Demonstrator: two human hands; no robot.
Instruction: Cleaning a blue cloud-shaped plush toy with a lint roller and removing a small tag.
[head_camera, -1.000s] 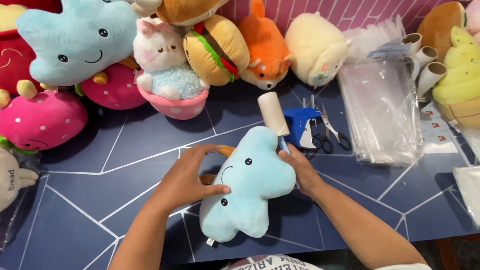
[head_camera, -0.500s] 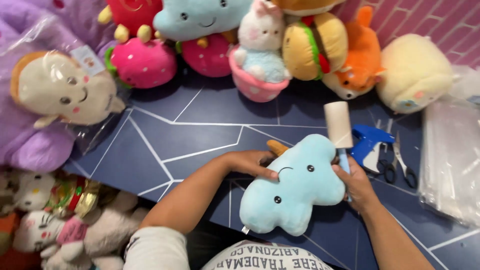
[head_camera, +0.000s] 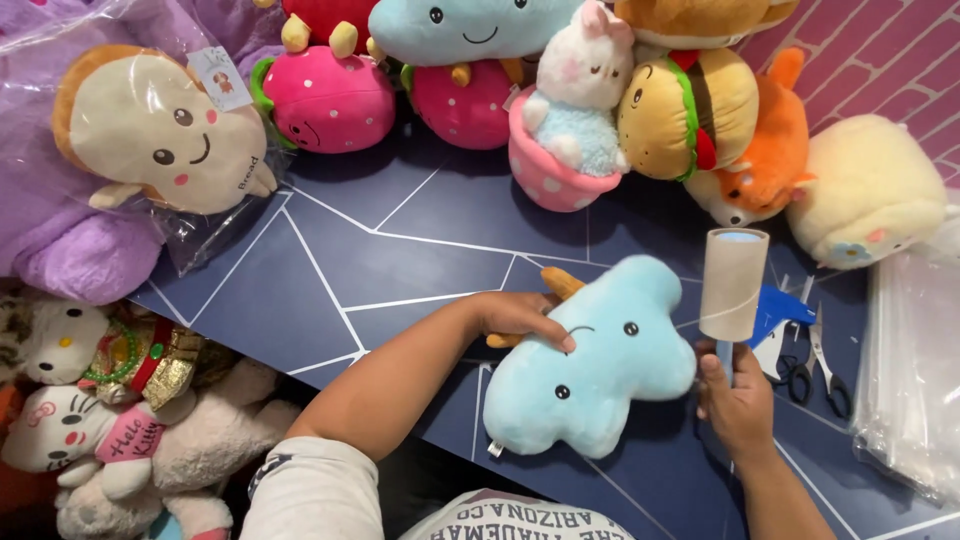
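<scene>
A light blue cloud-shaped plush toy (head_camera: 590, 365) with a small face lies on the dark blue table (head_camera: 400, 250) in front of me. My left hand (head_camera: 520, 315) rests on its upper left edge, fingers on the fabric, next to an orange part sticking out. My right hand (head_camera: 737, 395) grips the blue handle of a lint roller (head_camera: 732, 285), whose pale roll stands upright just right of the plush.
Several plush toys line the back: pink strawberries (head_camera: 325, 95), a bunny in a cup (head_camera: 570, 120), a burger (head_camera: 690, 110), an orange fox (head_camera: 770, 160), a cream one (head_camera: 870, 190). Bagged toast plush (head_camera: 160, 130) at left. Scissors (head_camera: 820, 360) and clear bags (head_camera: 915, 370) at right.
The view has swung left, showing more toys on the left. My right hand has left the plush and taken hold of the lint roller, lifting it upright beside the toy.
</scene>
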